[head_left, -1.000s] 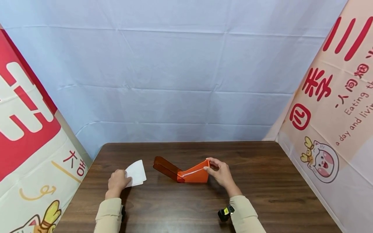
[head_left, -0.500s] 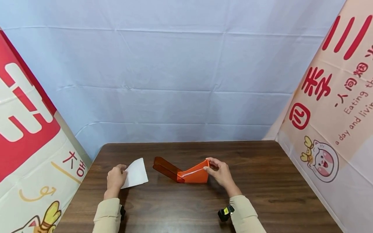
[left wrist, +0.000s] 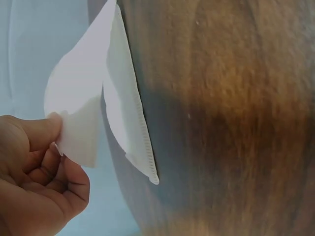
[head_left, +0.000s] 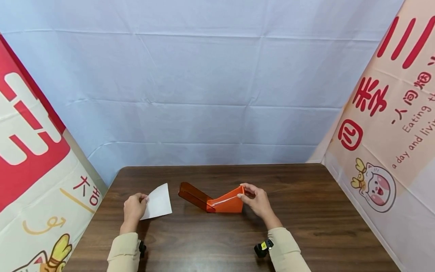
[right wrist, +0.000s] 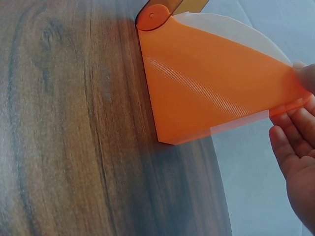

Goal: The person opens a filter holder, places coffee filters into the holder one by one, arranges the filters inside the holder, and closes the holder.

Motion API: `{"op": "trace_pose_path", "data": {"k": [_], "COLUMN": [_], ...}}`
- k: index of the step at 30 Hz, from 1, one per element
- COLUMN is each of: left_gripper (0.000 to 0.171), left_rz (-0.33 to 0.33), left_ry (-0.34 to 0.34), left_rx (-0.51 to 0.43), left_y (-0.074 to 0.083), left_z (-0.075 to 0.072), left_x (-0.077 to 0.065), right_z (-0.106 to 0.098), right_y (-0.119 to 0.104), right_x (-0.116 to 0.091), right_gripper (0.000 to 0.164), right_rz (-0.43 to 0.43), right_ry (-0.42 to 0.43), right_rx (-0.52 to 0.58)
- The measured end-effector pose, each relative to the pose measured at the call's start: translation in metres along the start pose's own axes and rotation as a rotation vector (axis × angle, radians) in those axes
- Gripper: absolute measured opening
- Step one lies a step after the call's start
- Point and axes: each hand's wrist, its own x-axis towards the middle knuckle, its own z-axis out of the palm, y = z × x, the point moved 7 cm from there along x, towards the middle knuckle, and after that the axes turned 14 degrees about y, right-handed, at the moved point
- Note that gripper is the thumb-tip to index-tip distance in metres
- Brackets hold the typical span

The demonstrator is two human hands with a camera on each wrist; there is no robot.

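Observation:
White coffee filter paper [head_left: 158, 202] with a crimped edge is at the left of the table, pinched between the thumb and fingers of my left hand [head_left: 133, 207]. In the left wrist view, the pinched sheet [left wrist: 74, 93] stands apart from another layer [left wrist: 125, 108], whose crimped edge lies along the tabletop. Right of it stands an orange coffee filter holder [head_left: 227, 203], its translucent brown lid [head_left: 193, 194] swung up to the left. My right hand [head_left: 259, 203] grips the holder's tall right end between thumb and fingers. White paper [right wrist: 241, 30] shows along the holder's upper edge.
The dark wood table [head_left: 204, 245] has its back edge against a pale cloth backdrop [head_left: 204, 94]. Printed cloths hang at the left [head_left: 34, 151] and right [head_left: 384, 151]. Each wrist wears a small black camera.
My left hand has shifted slightly left and its grip on the filter paper has moved to the upper left edge. The right hand and the orange holder have stayed in place.

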Motion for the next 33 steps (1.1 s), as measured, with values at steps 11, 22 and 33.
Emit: {"op": "trace_pose_path", "data": {"k": [11,22,33], "left_gripper": [0.008,0.006,0.005], "left_rz": [0.031,0.015,0.046], "left_ry": [0.074,0.116,0.141], "left_rx": [-0.083,-0.141,-0.155], "left_y": [0.018,0.043,0.05], "left_z": [-0.015,-0.037,-0.043], "left_x": [0.006,0.011,0.009], "right_z": [0.001,0.0,0.0], "right_y": [0.0,0.0,0.001], "right_x": [0.0,0.0,0.0], "right_gripper": [0.04,0.039,0.04], "right_rz": [0.019,-0.009,0.026], "right_ry": [-0.013,-0.003,-0.015], "right_rx": [0.009,-0.005,0.005]}}
